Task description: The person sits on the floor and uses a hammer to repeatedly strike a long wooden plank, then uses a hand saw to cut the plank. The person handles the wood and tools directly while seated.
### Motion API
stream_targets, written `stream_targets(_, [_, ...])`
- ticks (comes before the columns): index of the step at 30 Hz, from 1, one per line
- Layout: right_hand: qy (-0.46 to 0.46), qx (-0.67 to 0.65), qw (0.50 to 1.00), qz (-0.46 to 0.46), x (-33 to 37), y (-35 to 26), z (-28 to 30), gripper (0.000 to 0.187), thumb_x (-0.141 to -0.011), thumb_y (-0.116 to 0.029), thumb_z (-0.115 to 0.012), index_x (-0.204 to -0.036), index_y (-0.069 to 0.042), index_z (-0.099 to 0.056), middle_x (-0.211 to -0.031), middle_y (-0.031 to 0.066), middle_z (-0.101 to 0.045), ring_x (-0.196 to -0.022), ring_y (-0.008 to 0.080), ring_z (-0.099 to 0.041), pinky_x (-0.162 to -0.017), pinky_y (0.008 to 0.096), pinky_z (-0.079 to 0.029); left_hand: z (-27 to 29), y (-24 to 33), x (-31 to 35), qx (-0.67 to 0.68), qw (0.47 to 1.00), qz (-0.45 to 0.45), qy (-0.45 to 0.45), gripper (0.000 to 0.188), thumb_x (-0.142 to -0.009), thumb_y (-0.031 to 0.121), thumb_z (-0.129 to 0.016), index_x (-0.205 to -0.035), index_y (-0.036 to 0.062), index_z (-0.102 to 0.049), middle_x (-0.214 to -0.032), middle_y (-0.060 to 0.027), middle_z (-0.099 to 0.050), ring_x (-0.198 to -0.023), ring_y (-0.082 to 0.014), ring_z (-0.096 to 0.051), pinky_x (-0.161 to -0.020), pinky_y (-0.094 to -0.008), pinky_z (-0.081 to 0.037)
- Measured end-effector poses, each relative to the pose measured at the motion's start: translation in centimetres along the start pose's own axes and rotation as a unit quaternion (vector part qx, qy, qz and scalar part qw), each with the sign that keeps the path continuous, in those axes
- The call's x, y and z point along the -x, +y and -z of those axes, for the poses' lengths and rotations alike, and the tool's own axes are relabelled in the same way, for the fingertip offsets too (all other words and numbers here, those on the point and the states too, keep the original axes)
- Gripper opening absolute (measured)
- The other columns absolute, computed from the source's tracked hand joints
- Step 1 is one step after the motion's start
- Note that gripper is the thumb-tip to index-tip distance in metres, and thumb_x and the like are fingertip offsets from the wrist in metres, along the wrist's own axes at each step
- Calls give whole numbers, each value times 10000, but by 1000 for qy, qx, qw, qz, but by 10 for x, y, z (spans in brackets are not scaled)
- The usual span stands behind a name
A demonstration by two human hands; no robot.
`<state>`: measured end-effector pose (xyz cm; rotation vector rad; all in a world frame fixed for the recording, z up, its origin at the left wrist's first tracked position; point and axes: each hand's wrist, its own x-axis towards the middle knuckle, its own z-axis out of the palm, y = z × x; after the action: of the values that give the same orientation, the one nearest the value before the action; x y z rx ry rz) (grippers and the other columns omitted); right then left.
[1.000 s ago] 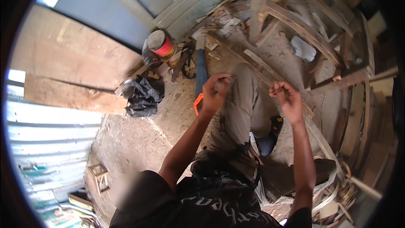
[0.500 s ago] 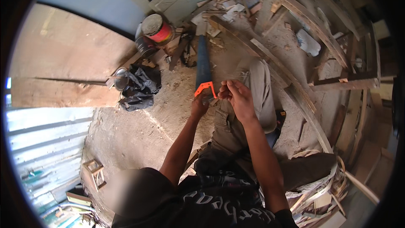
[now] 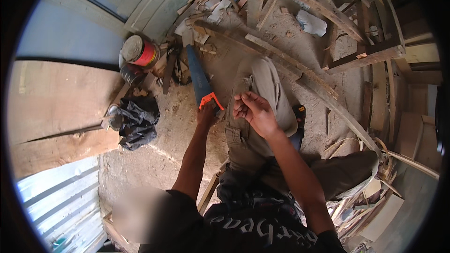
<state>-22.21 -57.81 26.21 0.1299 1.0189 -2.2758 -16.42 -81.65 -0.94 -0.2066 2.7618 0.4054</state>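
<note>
A handsaw (image 3: 198, 77) with a long dark blue blade and an orange handle extends away from me over the dirt floor, its tip near wood scraps. My left hand (image 3: 205, 116) is wrapped around the handle. To the right of it, my right hand (image 3: 257, 113) hovers over my trouser leg, apart from the saw. Its fingers are curled and pressed together, and whatever may be between them cannot be made out.
Left of the saw lie a crumpled black plastic bag (image 3: 139, 124) and a red-banded bucket (image 3: 140, 51). Long timber pieces (image 3: 323, 94) cross the floor on my right, near a wooden frame (image 3: 365, 60). Corrugated metal sheeting (image 3: 65, 206) stands at lower left.
The whole view has swung, shifting the bucket, bag and saw leftward in it. My right hand is slightly farther from the saw handle. My left hand keeps its hold.
</note>
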Motion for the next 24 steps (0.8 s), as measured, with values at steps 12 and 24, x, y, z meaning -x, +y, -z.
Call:
stream_targets(12, [56,57,995,67,22,-18,16,272,-1073,-251,-545,-1108,-2,-647,-917,60,-676,-809,134,-663,-742,294,-551,164,-5,-8,369,888,-45,270,164,-831,80,-683,-965,31,-601,-743,-20,-582,-644,-123,-533,-588,-319,-457])
stream_targets(24, [236,258,931,99,178,-106,60,541,-1034,-431,-590,-669,-33,-617,-628,-18,-575,-622,52,-515,-556,270,-415,296,302,141,482,822,-260,157,126,-945,49,-608,-1060,14,-570,-988,-36,-586,-920,-127,-568,-829,-292,-473])
